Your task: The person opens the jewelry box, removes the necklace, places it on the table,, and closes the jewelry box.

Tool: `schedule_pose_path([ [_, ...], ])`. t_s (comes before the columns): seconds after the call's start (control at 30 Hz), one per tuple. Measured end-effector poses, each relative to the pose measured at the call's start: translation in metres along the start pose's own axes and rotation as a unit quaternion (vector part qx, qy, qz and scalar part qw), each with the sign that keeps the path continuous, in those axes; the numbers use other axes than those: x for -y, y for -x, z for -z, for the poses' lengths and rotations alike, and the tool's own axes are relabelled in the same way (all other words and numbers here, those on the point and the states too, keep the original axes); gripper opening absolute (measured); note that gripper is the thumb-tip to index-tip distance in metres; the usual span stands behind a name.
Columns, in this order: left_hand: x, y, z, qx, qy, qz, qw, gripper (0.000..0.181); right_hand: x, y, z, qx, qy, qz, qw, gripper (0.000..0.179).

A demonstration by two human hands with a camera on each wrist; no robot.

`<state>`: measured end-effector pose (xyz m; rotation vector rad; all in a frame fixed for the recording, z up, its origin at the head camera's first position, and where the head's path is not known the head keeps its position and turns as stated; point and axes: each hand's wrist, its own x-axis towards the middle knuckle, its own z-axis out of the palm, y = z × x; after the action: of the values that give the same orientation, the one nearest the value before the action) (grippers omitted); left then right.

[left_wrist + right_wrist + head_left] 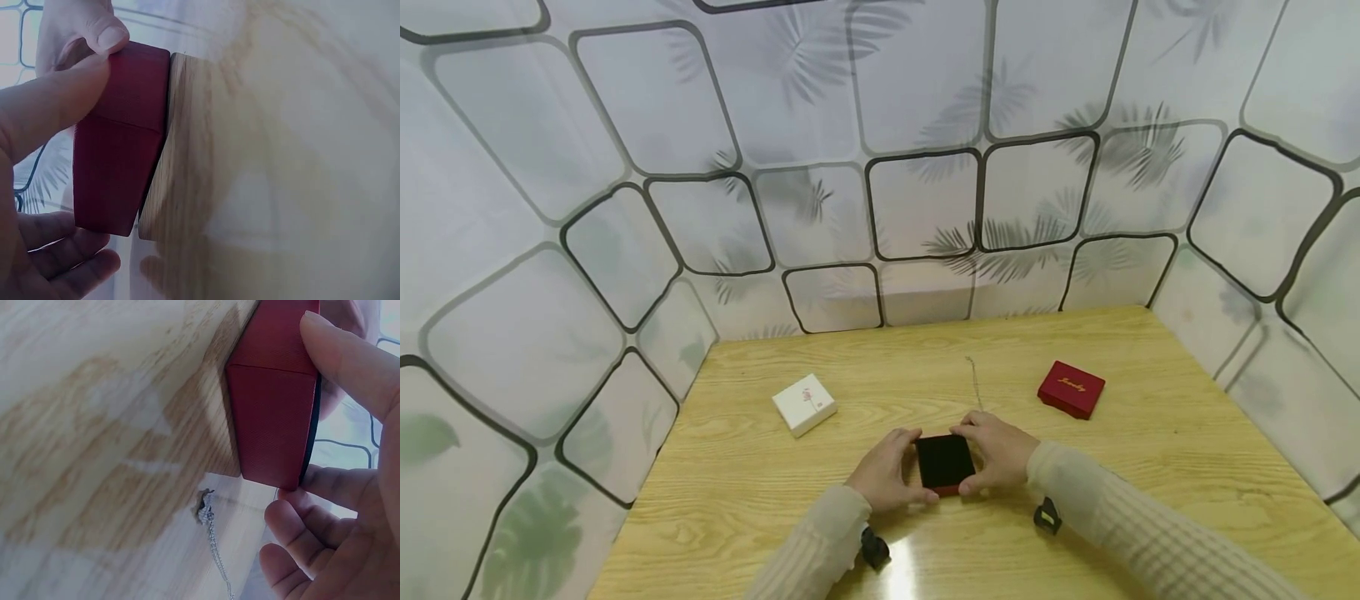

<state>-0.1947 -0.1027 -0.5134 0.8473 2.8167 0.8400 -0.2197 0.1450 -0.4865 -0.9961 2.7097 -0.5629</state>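
Observation:
Between both hands sits a red jewelry box base (946, 463) with a black padded insert facing up. My left hand (887, 473) grips its left side, thumb at the near corner and index finger at the far one. On the opposite side my right hand (997, 450) holds it the same way. In the left wrist view, the red side of the box base (119, 144) stands on the wooden table, and the right wrist view shows its other side (272, 419). A silver chain necklace (212, 537) lies on the table beyond the right fingers.
A red lid (1072, 389) with gold lettering lies at the back right of the wooden table (715, 500). Back left stands a white box (805, 404) with a pink flower print. Patterned curtains (925, 200) enclose the table's back and sides.

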Motion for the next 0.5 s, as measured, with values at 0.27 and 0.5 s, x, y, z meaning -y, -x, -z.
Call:
schedule_pose_path([
  [0.27,0.002,-0.002,-0.001,-0.006,0.001,0.002,1.0000,0.103,-0.002,0.000,0.002,0.002,-0.003,0.006,1.0000,0.093],
  [0.5,0.003,-0.001,-0.003,-0.005,0.008,0.010,0.9999,0.103,-0.015,0.005,0.013,-0.011,-0.022,-0.017,0.9996,0.093],
])
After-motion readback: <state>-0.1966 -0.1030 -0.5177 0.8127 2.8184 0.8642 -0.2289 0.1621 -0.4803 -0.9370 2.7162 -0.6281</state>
